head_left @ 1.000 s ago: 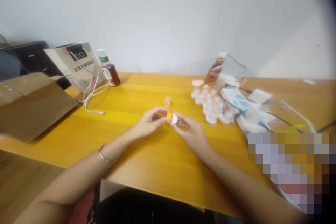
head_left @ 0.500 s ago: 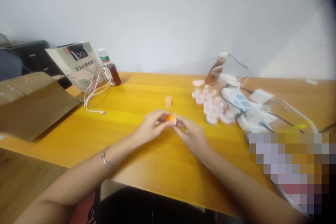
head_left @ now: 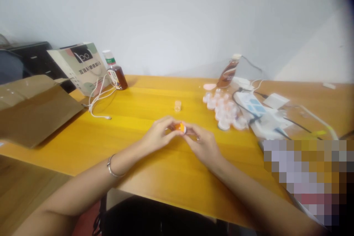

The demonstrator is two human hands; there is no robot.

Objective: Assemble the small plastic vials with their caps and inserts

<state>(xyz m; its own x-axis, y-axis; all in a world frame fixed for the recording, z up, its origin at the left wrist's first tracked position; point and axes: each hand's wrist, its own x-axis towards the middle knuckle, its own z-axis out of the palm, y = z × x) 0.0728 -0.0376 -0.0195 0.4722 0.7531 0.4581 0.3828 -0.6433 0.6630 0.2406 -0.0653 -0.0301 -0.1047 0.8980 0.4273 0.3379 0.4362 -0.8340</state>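
Observation:
Above the middle of the table, my left hand (head_left: 162,133) and my right hand (head_left: 204,144) meet at the fingertips around a small orange-and-white object (head_left: 181,127). The left fingers pinch its orange side, and the right fingers close on its whitish end. Fingers cover part of it and the picture is soft, so I cannot make out its exact kind. Just beyond my hands a small clear, peach-tinted cup (head_left: 177,106) stands on the table. A cluster of small whitish, round-ended pieces (head_left: 225,110) lies to the right.
On the table (head_left: 143,96), a brown-drink bottle (head_left: 228,73) and a power strip with cables (head_left: 250,105) stand right. At left are a paper bag (head_left: 88,75), another bottle (head_left: 117,77), a white cable (head_left: 96,97) and a brown cardboard piece (head_left: 41,118).
Slightly more of the orange side shows between my fingertips. Both hands keep nearly the same place and grip; the whole view has shifted a little.

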